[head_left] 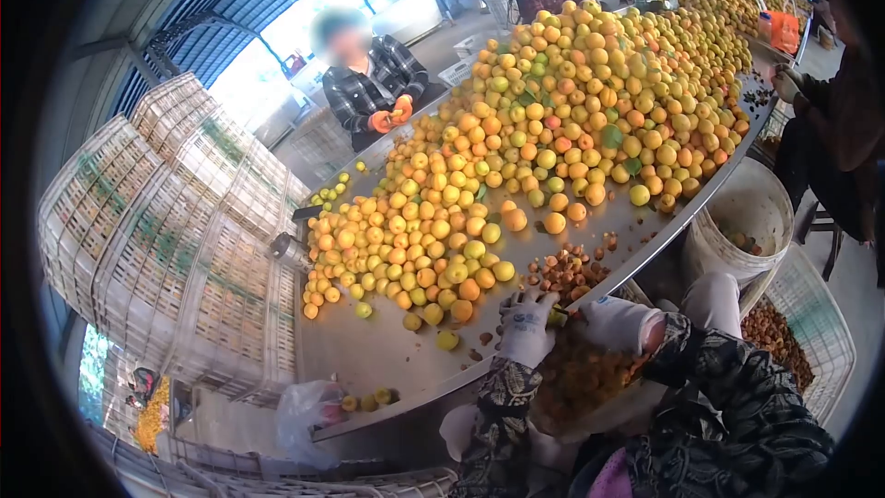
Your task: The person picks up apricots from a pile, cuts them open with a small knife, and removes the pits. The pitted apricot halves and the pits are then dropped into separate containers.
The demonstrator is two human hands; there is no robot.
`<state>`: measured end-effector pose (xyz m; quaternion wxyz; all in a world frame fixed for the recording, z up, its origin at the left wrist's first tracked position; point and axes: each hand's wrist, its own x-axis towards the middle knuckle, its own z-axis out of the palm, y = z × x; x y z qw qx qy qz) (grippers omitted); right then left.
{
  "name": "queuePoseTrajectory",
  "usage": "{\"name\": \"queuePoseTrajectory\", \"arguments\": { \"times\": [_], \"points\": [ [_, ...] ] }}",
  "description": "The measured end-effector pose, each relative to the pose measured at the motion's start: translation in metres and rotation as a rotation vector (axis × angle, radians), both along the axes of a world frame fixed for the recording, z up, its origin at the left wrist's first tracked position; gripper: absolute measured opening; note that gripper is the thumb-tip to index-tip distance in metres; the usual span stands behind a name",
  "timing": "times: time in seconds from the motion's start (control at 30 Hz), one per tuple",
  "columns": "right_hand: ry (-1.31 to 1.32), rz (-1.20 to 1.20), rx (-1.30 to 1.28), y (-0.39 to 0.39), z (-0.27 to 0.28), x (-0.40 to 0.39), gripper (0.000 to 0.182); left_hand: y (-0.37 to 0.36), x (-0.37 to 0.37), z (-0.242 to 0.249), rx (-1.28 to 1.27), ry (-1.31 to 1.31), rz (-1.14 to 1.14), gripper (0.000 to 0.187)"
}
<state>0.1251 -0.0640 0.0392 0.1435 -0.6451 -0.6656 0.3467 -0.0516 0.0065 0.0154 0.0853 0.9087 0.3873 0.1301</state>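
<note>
A big heap of yellow-orange fruit (433, 203) lies on a metal table (369, 360). At the table's near edge, my left hand (527, 323), in a white glove, has its fingers closed on a small greenish piece of fruit (557, 317). My right hand (613, 324), gloved too, is right beside it on the other side of this piece; its fingertips are curled, and what they hold is too small to make out. Brown pits (567, 274) are piled just beyond my hands. Below them is a container filled with orange-brown fruit pieces (581, 378).
Stacked plastic crates (166, 249) stand at the left. A white bucket (756, 212) and a crate of pits (820, 314) are at the right. Across the table sits a co-worker (373, 83) in orange gloves; other people sit farther back and at the right.
</note>
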Motion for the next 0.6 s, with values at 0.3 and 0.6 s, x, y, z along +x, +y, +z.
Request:
{"name": "queuePoseTrajectory", "arguments": {
  "times": [0.3, 0.6],
  "points": [
    [-0.163, 0.205, 0.219, -0.007, 0.001, 0.015, 0.028, 0.005, 0.008, -0.023, -0.043, -0.311, -0.05, 0.043],
    [-0.087, -0.022, 0.145, -0.004, -0.019, 0.001, 0.028, 0.004, 0.007, -0.011, 0.047, -0.115, -0.052, 0.049]
  ]
}}
